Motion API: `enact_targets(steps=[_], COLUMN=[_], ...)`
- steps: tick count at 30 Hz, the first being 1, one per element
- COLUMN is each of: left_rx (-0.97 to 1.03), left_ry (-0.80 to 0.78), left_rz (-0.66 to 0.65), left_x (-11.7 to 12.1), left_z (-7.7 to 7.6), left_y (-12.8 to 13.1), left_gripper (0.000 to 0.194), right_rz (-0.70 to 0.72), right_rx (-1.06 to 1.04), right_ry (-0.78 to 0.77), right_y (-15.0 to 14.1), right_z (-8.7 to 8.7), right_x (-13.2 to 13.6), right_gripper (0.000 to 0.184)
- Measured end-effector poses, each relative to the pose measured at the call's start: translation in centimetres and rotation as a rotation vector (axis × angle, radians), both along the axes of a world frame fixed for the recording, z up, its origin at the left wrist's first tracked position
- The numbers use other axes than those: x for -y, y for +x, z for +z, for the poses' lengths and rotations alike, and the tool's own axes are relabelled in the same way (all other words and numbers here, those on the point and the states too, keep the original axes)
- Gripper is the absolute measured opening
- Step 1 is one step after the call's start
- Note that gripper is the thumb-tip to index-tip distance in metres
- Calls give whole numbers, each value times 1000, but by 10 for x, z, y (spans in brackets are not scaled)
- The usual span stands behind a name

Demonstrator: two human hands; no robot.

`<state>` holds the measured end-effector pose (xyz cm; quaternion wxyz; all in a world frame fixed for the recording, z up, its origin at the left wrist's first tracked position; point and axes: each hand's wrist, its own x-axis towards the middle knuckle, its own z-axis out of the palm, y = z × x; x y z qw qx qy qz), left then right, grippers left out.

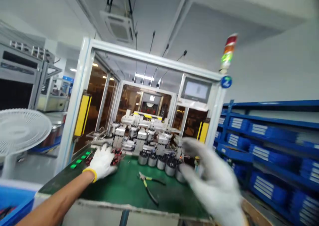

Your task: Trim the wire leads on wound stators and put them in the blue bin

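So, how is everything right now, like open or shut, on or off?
Pliers: open, lying on the green tabletop.
Signal light: green section lit.
Screen: on.
Fan: can't tell if spinning.
Metal cylinders: standing in a row.
Left hand: gloved, palm down at the red-and-black parts, grip unclear.
Right hand: gloved, open, blurred.

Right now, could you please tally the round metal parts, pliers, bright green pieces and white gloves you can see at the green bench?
Round metal parts: 5, the last partly behind a glove
Pliers: 1
Bright green pieces: 4
White gloves: 2
Total: 12
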<state>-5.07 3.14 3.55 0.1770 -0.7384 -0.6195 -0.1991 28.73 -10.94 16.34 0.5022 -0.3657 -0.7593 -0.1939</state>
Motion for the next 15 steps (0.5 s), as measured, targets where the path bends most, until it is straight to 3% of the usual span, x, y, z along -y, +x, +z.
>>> enact_targets(steps=[2,4,6,9,11,15], left_rx=[-5,-5,-17,-16,21,134], left_ry=[-62,-69,-42,-13,-18,-88], left_rz=[-12,5,25,-13,-84,-269], left_x=[-11,-16,-11,7,23,49], left_z=[-9,-15,-18,-15,-12,-8], left_y=[5,8,12,20,29,47], left_gripper=[53,53,47,35,30,25], right_rz=[-41,-107,-150,-188,-191,-176], right_rx=[67,140,236,377,422,477], right_ry=[-107,-330,-516,-634,-702,-752], right_y=[-8,-20,-35,-52,-56,-47], right_z=[-17,-47,-81,-125,-143,-154], right_x=[-21,-54,-87,-123,-136,-145], right_gripper=[46,42,40,59,68,51])
